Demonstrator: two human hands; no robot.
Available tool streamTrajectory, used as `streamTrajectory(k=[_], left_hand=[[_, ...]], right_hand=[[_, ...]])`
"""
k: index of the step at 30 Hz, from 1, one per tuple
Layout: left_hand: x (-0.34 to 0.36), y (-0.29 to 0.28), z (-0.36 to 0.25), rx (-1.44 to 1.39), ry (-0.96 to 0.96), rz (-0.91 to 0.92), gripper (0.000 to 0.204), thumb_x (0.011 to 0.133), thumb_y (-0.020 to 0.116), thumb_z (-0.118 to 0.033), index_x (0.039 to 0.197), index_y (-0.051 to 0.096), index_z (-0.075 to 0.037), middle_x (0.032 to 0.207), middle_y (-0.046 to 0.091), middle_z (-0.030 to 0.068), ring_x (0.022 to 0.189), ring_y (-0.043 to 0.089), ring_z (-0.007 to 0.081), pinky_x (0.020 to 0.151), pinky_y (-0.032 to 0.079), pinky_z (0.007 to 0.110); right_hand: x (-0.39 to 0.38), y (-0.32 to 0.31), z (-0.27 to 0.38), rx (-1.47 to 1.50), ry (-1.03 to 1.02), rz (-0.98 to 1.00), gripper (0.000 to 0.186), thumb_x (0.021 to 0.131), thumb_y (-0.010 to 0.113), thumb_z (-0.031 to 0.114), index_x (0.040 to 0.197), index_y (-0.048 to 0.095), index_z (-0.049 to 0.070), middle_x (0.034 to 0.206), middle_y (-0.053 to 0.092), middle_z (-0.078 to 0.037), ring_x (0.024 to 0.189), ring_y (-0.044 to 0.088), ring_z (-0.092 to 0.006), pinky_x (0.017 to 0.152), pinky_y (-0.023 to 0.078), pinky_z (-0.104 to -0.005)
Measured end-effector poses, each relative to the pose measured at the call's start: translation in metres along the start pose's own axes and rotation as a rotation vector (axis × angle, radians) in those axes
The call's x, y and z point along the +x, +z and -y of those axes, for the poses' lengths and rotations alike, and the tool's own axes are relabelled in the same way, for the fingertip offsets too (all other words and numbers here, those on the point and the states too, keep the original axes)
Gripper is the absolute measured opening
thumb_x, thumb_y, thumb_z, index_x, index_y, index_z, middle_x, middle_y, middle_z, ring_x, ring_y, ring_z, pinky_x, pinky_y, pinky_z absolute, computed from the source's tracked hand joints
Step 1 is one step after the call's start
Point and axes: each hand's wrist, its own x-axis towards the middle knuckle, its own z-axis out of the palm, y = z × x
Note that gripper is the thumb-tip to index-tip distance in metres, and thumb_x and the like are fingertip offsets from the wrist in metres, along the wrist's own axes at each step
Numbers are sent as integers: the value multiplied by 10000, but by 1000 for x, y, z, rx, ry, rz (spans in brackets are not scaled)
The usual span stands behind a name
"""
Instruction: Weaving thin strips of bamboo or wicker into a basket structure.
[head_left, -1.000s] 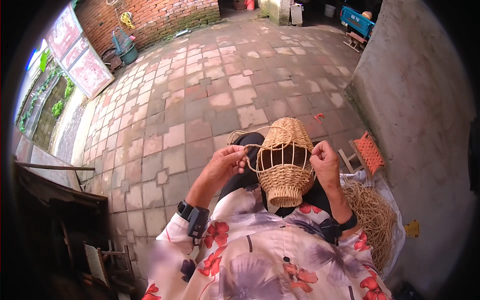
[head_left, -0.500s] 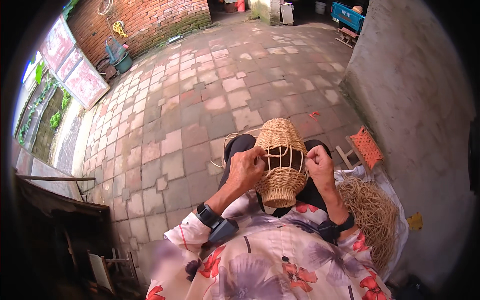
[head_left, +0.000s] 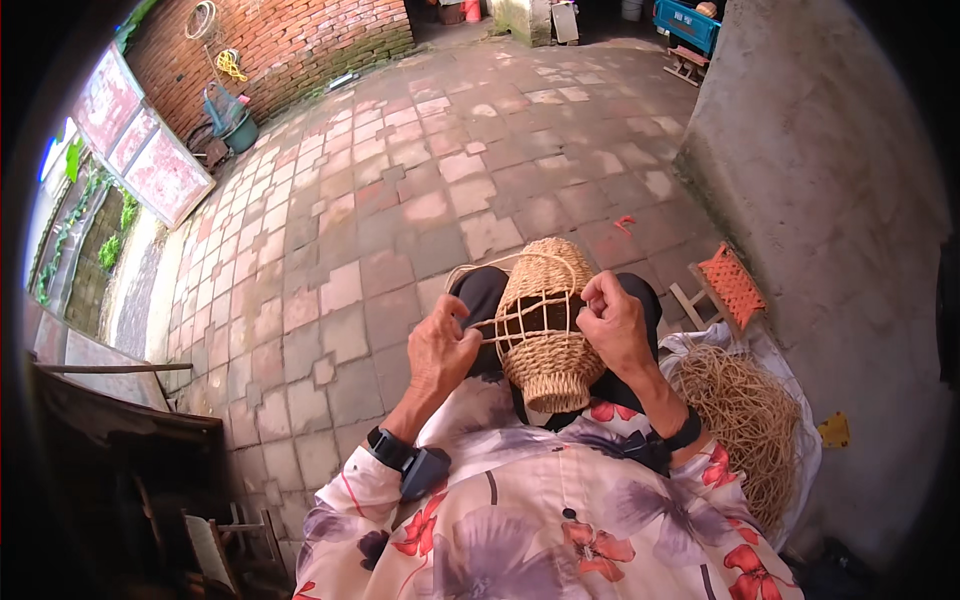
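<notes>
A tan woven basket (head_left: 550, 362) lies across my lap, its narrow end toward me. Between its two woven bands is an open section crossed by thin upright cords. To the left of it, my left hand (head_left: 440, 348) is closed on a cord (head_left: 487, 323) drawn out from the open section. My right hand (head_left: 612, 322) pinches at the open section's right side; what lies between its fingertips is too small to make out. A loose loop of cord arcs over the basket's far end and out past my left knee.
By my right leg a white sack (head_left: 806, 440) holds a tangled heap of tan cord (head_left: 735, 415). Beyond it stands a small stool with an orange woven seat (head_left: 732, 285), close to a grey wall (head_left: 820, 200). An orange scrap (head_left: 624, 224) lies on the paving (head_left: 400, 210).
My left hand has moved left, away from the basket, drawing cord out with it. The right hand has shifted up and left onto the basket's side. The basket has shifted slightly left.
</notes>
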Motion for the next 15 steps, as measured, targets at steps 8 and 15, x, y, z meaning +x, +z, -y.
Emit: streamTrajectory(k=[8, 15], left_hand=[[-19, -77, 184, -66, -674, -138, 298, 721, 627, -199, 990, 568, -87, 852, 625, 96, 718, 597, 232, 537, 477, 383], [5, -32, 46, -29, 190, -77, 119, 776, 674, -104, 889, 690, -70, 797, 588, 82, 707, 607, 197, 655, 498, 313]], right_hand=[[-3, 1, -7, 98, 3, -6, 164, 712, 574, -38, 838, 489, 23, 563, 462, -43, 512, 460, -112, 519, 417, -270], [-2, 1, -11, 89, -19, -30, 165, 716, 576, -34, 857, 505, 13, 593, 461, -35, 541, 451, -103, 539, 423, -261]])
